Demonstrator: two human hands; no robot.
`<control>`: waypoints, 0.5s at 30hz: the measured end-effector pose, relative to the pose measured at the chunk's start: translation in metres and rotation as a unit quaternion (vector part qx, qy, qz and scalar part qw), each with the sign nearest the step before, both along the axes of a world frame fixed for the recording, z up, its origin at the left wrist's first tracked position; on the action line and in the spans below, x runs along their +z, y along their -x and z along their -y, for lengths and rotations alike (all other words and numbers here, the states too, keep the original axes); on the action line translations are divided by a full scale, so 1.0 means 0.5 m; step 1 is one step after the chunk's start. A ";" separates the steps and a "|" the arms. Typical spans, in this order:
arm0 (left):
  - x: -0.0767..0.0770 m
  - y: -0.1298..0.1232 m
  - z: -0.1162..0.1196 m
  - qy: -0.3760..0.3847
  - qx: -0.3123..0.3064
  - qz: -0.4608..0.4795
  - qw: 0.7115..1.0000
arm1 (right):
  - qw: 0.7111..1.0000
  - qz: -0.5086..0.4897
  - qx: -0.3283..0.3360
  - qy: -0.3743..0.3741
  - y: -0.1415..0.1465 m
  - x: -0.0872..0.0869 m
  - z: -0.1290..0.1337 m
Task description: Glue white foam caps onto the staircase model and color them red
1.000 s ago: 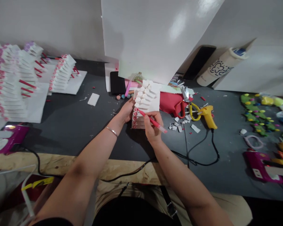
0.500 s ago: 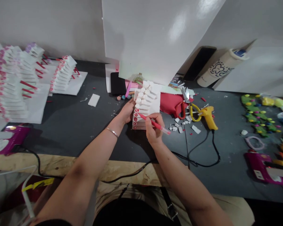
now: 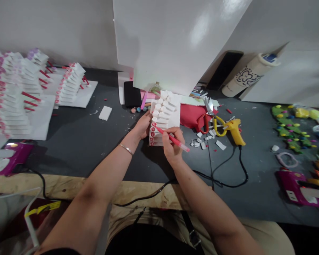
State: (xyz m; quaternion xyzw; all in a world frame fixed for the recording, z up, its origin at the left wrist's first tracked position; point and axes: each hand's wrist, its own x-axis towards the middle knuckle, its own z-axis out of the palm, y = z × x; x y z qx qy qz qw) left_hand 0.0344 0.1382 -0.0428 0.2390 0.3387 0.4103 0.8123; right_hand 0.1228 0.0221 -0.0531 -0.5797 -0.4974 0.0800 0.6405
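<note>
A white stepped model (image 3: 163,115) stands on the dark table, with rounded white ends along its left side; the lower ones carry red marks. My left hand (image 3: 143,126) grips the model's left side, its fingertips partly hidden behind it. In my right hand (image 3: 173,143) is a red pen (image 3: 177,141), pinched between thumb and fingers, its tip at one of the red-marked ends. Similar finished-looking models (image 3: 70,85) with red sticks stand on white boards at the left.
Right of the model lie red paper (image 3: 188,115), scissors (image 3: 219,125), white scraps and a yellow glue gun (image 3: 236,131) with its cord. A bottle (image 3: 247,76) leans at the back. A black phone-like object (image 3: 132,94) lies behind my left hand. Purple devices (image 3: 295,187) sit at both sides.
My right hand and the pen have shifted slightly to the left. My left hand keeps its place on the model.
</note>
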 end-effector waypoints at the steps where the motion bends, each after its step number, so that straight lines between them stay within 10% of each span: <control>1: -0.002 0.000 -0.001 0.000 0.000 -0.001 1.000 | 1.000 -0.007 -0.007 0.001 0.000 0.000 0.000; 15: -0.005 0.002 -0.002 -0.019 -0.001 -0.008 1.000 | 1.000 0.007 0.019 0.018 0.002 0.000 -0.001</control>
